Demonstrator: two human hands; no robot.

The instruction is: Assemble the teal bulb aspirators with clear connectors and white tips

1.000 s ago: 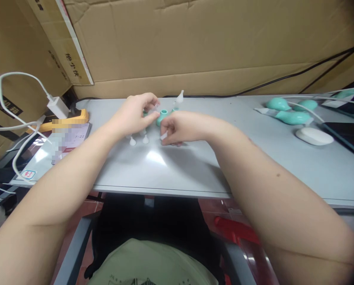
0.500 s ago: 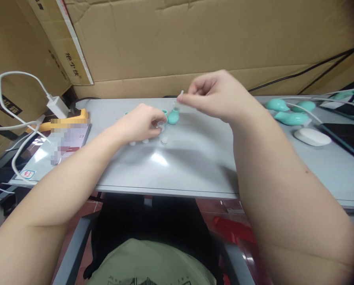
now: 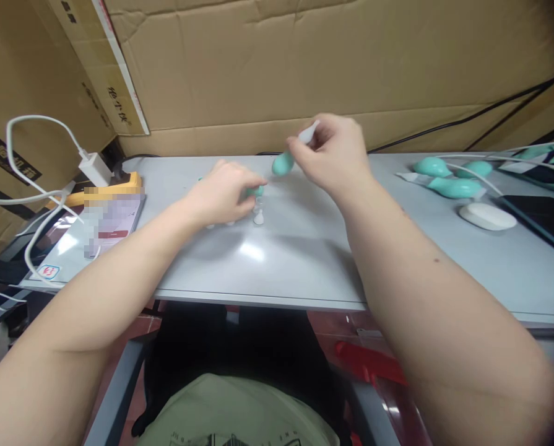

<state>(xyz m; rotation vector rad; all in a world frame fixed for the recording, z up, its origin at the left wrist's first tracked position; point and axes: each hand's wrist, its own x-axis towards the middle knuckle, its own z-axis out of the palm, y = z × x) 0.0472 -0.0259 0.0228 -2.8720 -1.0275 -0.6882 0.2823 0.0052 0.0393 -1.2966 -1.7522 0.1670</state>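
Note:
My right hand (image 3: 337,148) is closed around the pale narrow end of a teal bulb with a whitish neck (image 3: 282,164). The bulb is tilted above the desk, its round end pointing down and left. My left hand (image 3: 225,192) hovers low over the desk, thumb and index finger apart with nothing visible between them. Just under those fingertips stands a small clear and white piece (image 3: 259,217). Behind the left fingers another teal object (image 3: 257,191) is partly hidden. Small white pieces peek out below the left hand, mostly covered by it.
More teal bulbs (image 3: 453,188) lie at the right, by a white computer mouse (image 3: 488,217) and a dark tablet-like slab (image 3: 543,220). On the left are a white charger (image 3: 95,169) with cables, a yellow object (image 3: 119,188) and a phone-like slab (image 3: 119,220). Cardboard (image 3: 304,74) walls the back.
The teal bulb has gone from upright on the desk to tilted and raised in my right hand. My left hand has let go of the clear piece, which now stands on the desk.

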